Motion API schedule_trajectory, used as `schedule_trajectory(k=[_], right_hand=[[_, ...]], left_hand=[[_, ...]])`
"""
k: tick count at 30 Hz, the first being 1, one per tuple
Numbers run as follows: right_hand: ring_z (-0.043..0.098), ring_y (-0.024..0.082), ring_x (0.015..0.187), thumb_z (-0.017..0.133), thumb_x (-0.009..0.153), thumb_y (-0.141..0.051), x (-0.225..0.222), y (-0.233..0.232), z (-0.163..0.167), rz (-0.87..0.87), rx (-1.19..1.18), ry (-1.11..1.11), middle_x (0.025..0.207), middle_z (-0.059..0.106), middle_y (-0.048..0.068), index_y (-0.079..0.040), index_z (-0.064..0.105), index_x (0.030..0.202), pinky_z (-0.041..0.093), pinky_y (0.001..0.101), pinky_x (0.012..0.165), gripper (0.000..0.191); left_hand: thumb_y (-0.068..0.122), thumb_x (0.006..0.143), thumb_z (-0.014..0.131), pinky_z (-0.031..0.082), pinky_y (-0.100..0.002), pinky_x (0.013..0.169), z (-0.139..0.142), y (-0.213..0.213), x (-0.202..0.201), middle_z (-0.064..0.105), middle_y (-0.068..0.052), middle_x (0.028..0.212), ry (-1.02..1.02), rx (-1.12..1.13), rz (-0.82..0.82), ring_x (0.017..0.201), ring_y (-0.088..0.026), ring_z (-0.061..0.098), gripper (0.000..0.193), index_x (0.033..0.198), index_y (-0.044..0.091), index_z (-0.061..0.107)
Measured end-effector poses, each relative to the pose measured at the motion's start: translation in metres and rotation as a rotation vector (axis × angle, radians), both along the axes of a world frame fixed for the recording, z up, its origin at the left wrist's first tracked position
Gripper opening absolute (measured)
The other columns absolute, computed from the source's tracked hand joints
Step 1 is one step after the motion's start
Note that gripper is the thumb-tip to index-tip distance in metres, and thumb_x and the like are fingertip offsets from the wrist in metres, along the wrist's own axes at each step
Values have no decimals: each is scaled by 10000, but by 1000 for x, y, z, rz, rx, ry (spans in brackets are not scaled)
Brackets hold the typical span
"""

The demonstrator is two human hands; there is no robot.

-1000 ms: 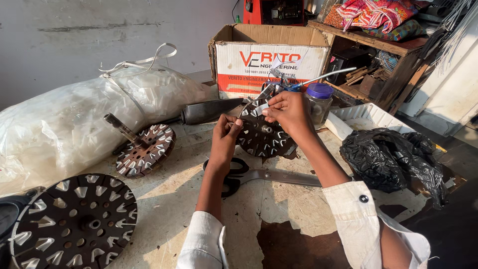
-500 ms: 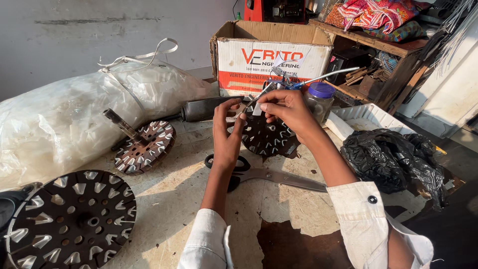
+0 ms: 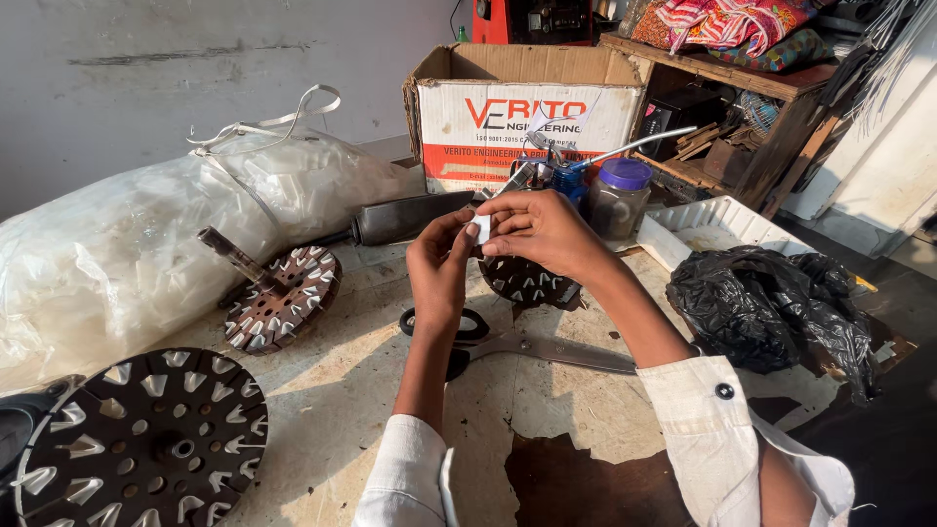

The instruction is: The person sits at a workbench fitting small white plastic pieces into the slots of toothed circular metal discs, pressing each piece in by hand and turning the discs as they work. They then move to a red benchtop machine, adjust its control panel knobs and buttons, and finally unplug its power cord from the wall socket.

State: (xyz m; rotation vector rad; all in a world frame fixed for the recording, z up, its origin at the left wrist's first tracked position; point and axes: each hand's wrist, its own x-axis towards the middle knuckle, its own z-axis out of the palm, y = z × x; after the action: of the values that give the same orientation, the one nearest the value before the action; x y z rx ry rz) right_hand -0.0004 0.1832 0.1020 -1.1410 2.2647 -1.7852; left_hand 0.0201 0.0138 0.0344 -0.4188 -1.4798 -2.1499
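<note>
left hand (image 3: 441, 265): pinching white slip (image 3: 481, 228) | right hand (image 3: 542, 229): fingers closed on same slip | below: slotted disc (image 3: 527, 281), scissors (image 3: 508, 344)

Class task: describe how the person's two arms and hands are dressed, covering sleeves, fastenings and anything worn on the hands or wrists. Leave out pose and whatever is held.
Both arms wear white shirt sleeves pushed up, leaving the forearms bare. The right sleeve has a wide cuff with one dark button; the left sleeve shows a cuff with a slit opening. The left hand and right hand are bare: no gloves, rings, watch or bands show.
</note>
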Motion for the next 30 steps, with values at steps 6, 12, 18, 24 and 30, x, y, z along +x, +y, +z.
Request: schedule_trajectory(k=[6,12,18,24,30], right_hand=[[741,115,943,826,790,8,15,-7,4,-212,112,193,1027,749,80,40,650,1226,635,278,814,471],[736,100,899,808,806,21,20,-9,8,-199,121,240,966,745,80,40,705,1128,643,268,804,339],[738,84,803,805,805,-12,30,-10,11,-192,167,509,900,746,78,39,694,1067,640,252,722,288],[739,141,736,782,815,-27,38,-10,15,-271,228,788,866,707,130,43,686,1010,585,277,641,228],[730,149,736,757,879,-13,17,-1,4,-372,87,665,836,729,90,61,673,945,596,273,653,130]], left_hand=[[94,988,671,579,-272,772,-5,-2,-8,734,-80,989,-9,-22,-14,864,-100,668,210,1114,-71,698],[86,998,668,535,-258,750,-5,-3,-7,688,-41,950,10,5,-55,821,-85,609,148,1072,-43,664],[83,1003,656,502,-244,721,0,-5,-1,661,-19,897,38,-144,-20,795,-64,573,118,1056,-22,645],[89,1010,660,503,-248,730,6,-3,-1,627,-11,866,28,-169,-60,786,-68,564,107,1077,6,645],[137,1041,576,513,-253,807,9,3,1,681,9,929,27,-117,-101,849,-82,603,168,1066,9,682]])
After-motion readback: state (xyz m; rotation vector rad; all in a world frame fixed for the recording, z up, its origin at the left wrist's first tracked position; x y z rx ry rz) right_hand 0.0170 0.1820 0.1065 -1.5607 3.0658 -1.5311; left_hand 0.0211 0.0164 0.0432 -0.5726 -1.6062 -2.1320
